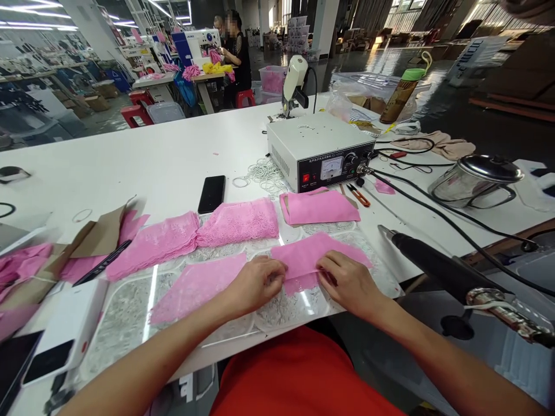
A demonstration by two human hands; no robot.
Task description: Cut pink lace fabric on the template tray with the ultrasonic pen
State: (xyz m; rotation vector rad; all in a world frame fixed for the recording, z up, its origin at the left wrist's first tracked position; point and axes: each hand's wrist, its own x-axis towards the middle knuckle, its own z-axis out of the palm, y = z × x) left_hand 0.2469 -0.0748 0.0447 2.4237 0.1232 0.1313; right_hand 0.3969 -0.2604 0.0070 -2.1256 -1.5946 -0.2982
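A pink fabric piece [318, 251] lies near the table's front edge, with a second pink layer [300, 283] showing below its near edge. My left hand [259, 284] pinches the fabric's left corner between thumb and fingers. At the near edge, further right, my right hand [348, 282] grips the same piece with curled fingers. Beside my left hand, a single lace panel [202, 286] lies flat. Behind it are two stacks of pink lace pieces, one to the left [156, 242] and one in the middle [240, 221]. A pile of plain pink fabric pieces [321, 207] rests just beyond my hands.
A grey control box [323, 138] stands behind the fabric. To the right, a black handheld tool [433, 260] points toward the table, its cables crossing near a lidded glass mug [472, 179]. Orange thread snips [359, 196] and a phone [211, 194] lie on the white table [108, 167].
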